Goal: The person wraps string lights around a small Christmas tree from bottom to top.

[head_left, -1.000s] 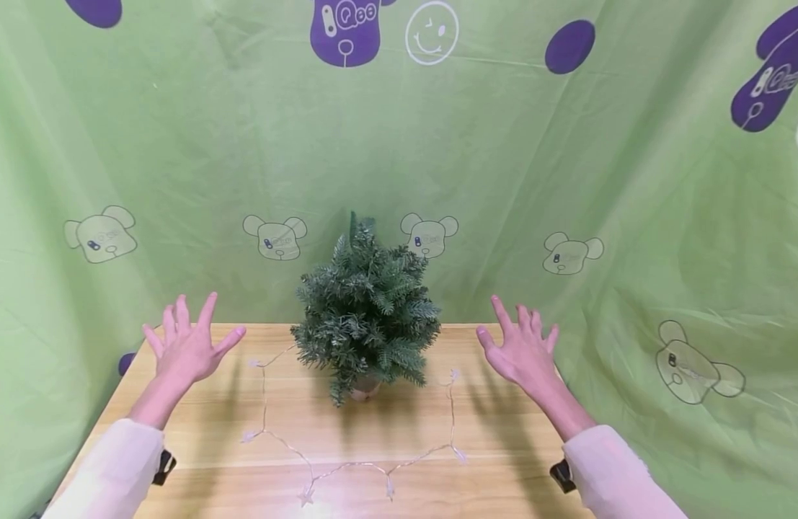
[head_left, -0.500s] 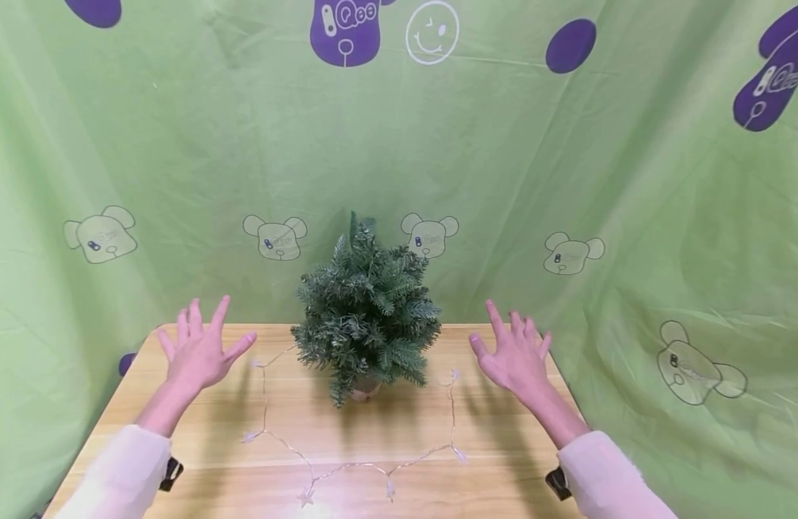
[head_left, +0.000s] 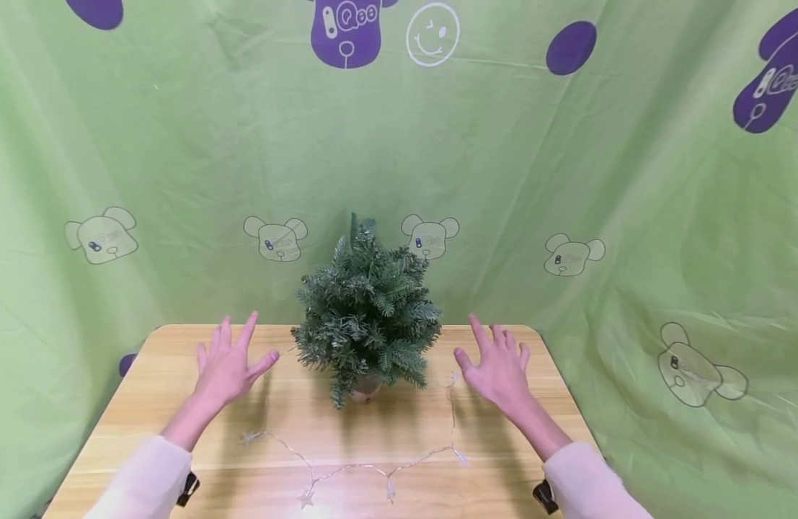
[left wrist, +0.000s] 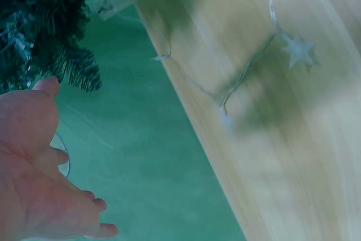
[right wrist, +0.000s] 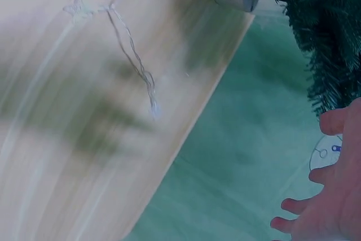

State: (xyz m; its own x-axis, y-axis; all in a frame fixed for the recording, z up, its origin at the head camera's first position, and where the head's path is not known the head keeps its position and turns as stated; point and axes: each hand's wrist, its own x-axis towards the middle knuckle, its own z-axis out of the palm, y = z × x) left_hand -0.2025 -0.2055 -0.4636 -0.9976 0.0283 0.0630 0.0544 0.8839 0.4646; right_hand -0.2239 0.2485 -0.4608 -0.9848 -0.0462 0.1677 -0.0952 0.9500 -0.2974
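Both left hand (head_left: 225,371) and right hand (head_left: 499,369) spread, holding nothing. Small fir tree (head_left: 366,310) upright on tabletop (head_left: 366,440) between them: probably light, branches (head_left: 401,353) springy; base (head_left: 365,393) best hold. Star light string (head_left: 353,466) mostly nearer than hands; likely delicate, tangle-prone.

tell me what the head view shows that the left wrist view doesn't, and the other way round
Only the head view shows the right hand and both sleeves. Only the left wrist view shows a pale box-like thing near the tree. Both share the left hand, the tree, star lights, the table and the green cloth.
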